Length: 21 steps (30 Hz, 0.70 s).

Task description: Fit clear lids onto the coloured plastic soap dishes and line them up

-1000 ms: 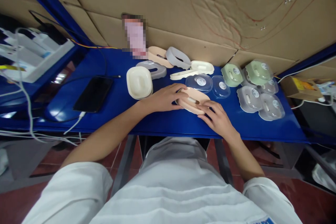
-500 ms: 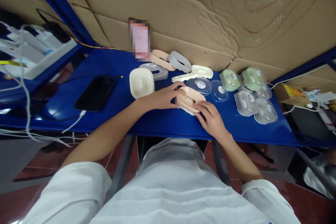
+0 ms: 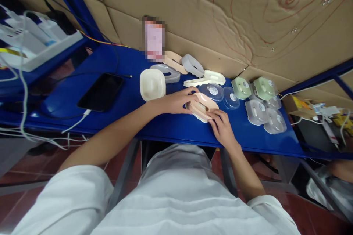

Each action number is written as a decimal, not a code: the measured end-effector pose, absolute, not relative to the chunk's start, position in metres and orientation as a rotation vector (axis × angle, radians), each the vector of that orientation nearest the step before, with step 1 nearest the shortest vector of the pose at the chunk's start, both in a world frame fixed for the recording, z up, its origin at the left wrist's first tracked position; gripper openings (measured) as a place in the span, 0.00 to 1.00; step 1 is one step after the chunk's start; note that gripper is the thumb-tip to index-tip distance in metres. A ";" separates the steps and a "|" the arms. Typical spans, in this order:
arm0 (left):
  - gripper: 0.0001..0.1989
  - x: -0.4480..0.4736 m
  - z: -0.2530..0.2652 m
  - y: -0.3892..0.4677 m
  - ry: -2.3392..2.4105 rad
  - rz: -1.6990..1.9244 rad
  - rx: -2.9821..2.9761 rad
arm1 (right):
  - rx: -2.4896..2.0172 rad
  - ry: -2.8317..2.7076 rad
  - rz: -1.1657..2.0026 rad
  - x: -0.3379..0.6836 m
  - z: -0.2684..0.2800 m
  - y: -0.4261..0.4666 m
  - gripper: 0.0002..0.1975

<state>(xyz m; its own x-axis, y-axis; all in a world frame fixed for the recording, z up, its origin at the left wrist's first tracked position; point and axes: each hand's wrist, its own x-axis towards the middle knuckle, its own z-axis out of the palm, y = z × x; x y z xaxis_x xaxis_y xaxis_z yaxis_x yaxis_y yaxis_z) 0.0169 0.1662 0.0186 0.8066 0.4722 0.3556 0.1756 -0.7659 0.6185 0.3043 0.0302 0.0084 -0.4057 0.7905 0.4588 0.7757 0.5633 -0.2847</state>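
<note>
A peach-coloured plastic dish with a slot in its middle (image 3: 203,103) lies near the front edge of the blue table. My left hand (image 3: 180,101) grips its left end, thumb below and fingers over the rim. On the right end, my right hand (image 3: 221,124) has its fingers closed on the rim. Just behind the dish are two clear lids with round white labels, a larger lid (image 3: 216,91) and a smaller lid (image 3: 231,98). To the left of my left hand stands a cream square bowl (image 3: 152,85).
Grey slotted pieces (image 3: 193,65), a peach piece (image 3: 176,62) and a cream piece (image 3: 214,77) lie against the cardboard wall (image 3: 176,3). Several lidded boxes, green (image 3: 242,89) and grey (image 3: 256,112), stand at right. A black phone (image 3: 100,91) with a white cable lies left.
The camera view has shifted slightly, so the table's things appear moved a little. Both hands keep hold of the peach dish, which has hardly moved.
</note>
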 end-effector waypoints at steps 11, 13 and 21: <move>0.24 0.004 0.030 0.166 0.563 0.531 2.384 | -1.276 -2.277 0.096 0.293 0.015 0.027 0.20; 0.20 0.007 0.031 0.163 0.562 0.573 2.452 | -1.271 -2.289 0.068 0.294 0.011 0.026 0.21; 0.20 0.008 0.033 0.159 0.549 0.553 2.452 | -1.244 -2.287 0.024 0.295 0.023 0.029 0.19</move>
